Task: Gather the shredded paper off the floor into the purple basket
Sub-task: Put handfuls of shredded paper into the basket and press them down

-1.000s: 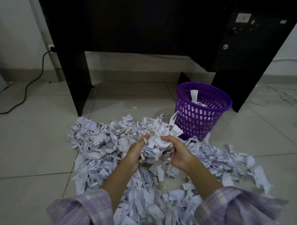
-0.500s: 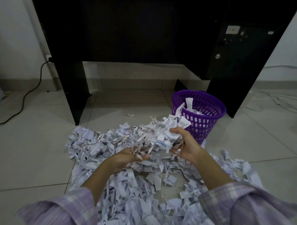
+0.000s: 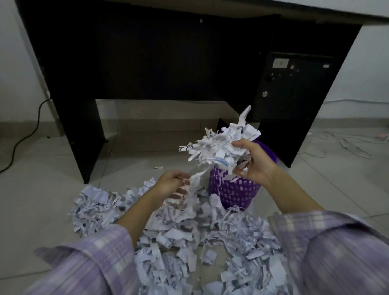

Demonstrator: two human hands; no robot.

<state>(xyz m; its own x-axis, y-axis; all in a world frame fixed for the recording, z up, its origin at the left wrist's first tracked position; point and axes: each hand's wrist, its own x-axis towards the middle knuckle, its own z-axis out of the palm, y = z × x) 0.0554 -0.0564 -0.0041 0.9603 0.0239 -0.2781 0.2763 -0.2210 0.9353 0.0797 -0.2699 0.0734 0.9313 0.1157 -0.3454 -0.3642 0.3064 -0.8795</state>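
My right hand (image 3: 254, 164) grips a big clump of shredded paper (image 3: 220, 145) and holds it in the air right over the purple basket (image 3: 234, 191), hiding most of the rim. My left hand (image 3: 170, 183) is lower and to the left of the basket; its fingers pinch a thin strip (image 3: 195, 179) that trails down from the clump. A wide pile of shredded paper (image 3: 185, 236) covers the tiled floor between my arms and in front of the basket.
A black desk (image 3: 148, 56) stands behind the basket, its left leg panel (image 3: 82, 138) on the floor and a dark computer case (image 3: 292, 87) under its right side. A black cable (image 3: 17, 146) runs along the left floor, white cables (image 3: 345, 145) at right.
My right hand has lifted the clump up and to the right, from the pile to above the basket. My left hand let go of the clump and keeps only a trailing strip.
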